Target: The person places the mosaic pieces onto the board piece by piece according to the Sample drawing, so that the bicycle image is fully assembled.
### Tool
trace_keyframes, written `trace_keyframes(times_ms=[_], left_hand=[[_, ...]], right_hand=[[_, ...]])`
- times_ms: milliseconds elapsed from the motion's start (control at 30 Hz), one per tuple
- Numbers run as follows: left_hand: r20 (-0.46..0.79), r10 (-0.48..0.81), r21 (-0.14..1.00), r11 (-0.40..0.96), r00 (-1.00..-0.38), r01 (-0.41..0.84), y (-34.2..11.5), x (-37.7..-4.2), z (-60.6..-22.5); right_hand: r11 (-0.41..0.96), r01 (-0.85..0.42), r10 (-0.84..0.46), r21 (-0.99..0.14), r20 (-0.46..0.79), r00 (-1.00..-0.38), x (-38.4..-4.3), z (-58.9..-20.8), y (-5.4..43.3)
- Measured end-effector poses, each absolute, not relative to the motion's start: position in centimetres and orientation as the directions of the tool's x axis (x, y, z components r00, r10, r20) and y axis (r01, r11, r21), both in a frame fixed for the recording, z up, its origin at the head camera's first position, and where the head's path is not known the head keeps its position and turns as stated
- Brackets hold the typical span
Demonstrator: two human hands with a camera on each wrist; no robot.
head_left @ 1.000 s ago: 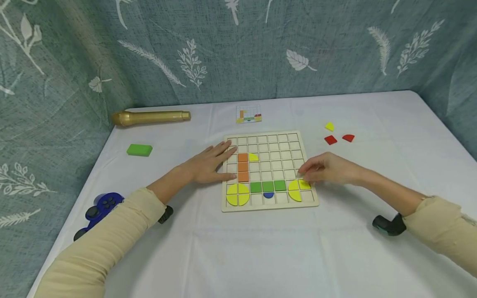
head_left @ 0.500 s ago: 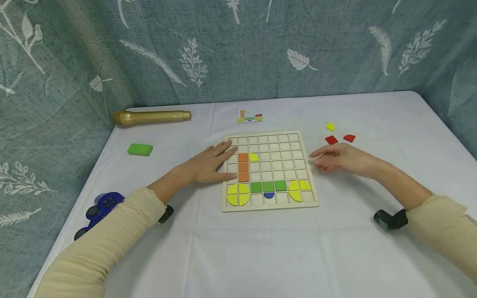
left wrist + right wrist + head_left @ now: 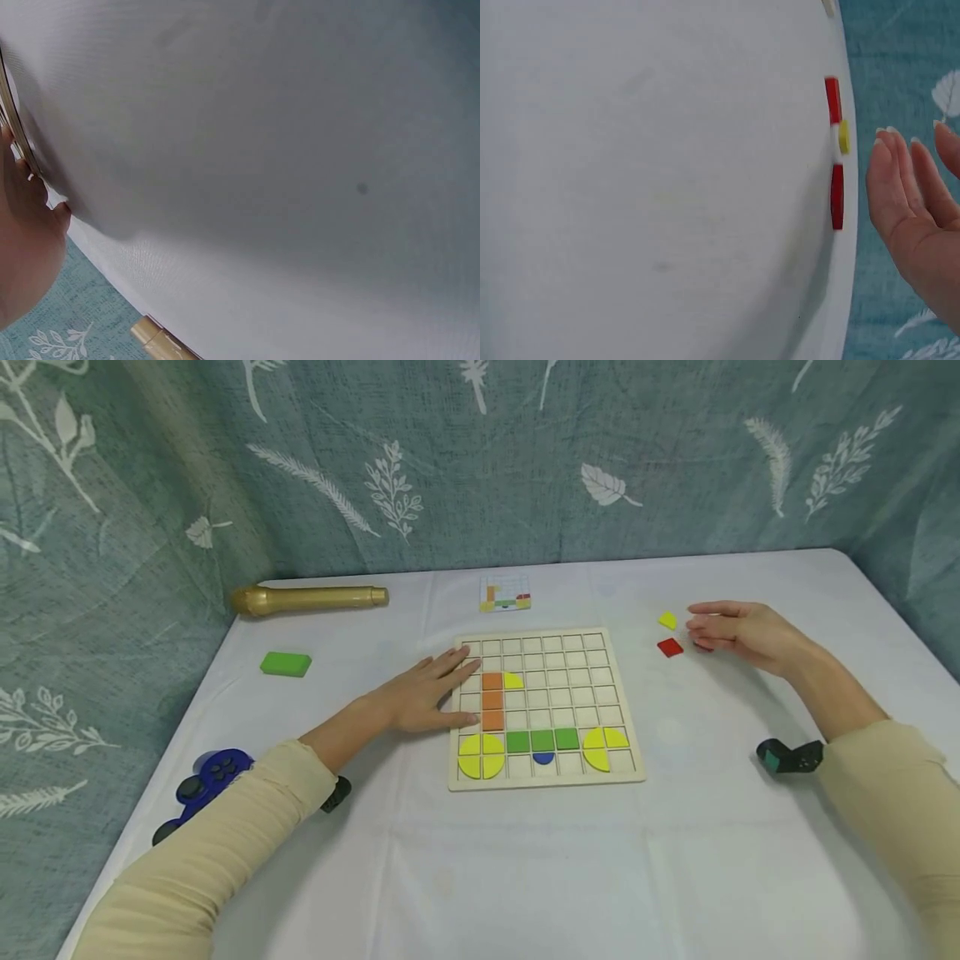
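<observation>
My left hand (image 3: 422, 695) rests with spread fingers on the left edge of a pale wooden grid board (image 3: 555, 693). On the board lie orange squares (image 3: 492, 701), green squares (image 3: 542, 741), a blue half circle (image 3: 543, 758), a yellow circle (image 3: 482, 756) of quarter pieces and a three-quarter yellow circle (image 3: 597, 748). To the right, my right hand (image 3: 750, 631) hovers with relaxed fingers over a red quarter piece (image 3: 703, 647), which it partly covers. Just left of its fingertips are a yellow quarter piece (image 3: 667, 620) and a red square (image 3: 671, 647). Nothing is held in the right wrist view.
A small pattern card (image 3: 505, 594) lies behind the board. At the left are a gold microphone (image 3: 311, 599), a green block (image 3: 286, 664) and a blue game controller (image 3: 217, 774), partly behind the left sleeve. A patterned curtain (image 3: 525, 460) hangs along the table's back edge.
My right hand has left the board's lower right, where a yellow quarter piece lies, and moved right and back to the loose pieces. The left hand has stayed on the board.
</observation>
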State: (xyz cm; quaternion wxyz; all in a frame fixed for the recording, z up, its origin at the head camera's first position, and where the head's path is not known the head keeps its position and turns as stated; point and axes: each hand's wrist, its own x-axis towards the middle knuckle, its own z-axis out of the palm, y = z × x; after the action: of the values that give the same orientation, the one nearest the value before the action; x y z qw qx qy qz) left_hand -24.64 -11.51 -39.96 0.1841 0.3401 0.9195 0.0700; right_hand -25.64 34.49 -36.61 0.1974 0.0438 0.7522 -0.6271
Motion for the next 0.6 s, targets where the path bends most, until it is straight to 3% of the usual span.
trace_keyframes(times_ms=[167,333,600], left_hand=[[-0.293,0.65,0.257,0.76,-0.701,0.597,-11.5,-24.5,-39.9],[-0.304,0.643,0.254,0.766,-0.703,0.59,-11.5,-24.5,-40.0],[-0.295,0.647,0.259,0.763,-0.703,0.593,-11.5,-24.4,-39.7]], right_hand=[[0.211,0.347,-0.133,-0.914,-0.378,-0.916,-27.1,-36.6,35.3],[0.346,0.359,-0.091,-0.867,-0.412,-0.907,-28.6,-37.1,35.5],[0.56,0.229,-0.128,-0.796,-0.356,-0.926,-30.1,-37.7,34.6]])
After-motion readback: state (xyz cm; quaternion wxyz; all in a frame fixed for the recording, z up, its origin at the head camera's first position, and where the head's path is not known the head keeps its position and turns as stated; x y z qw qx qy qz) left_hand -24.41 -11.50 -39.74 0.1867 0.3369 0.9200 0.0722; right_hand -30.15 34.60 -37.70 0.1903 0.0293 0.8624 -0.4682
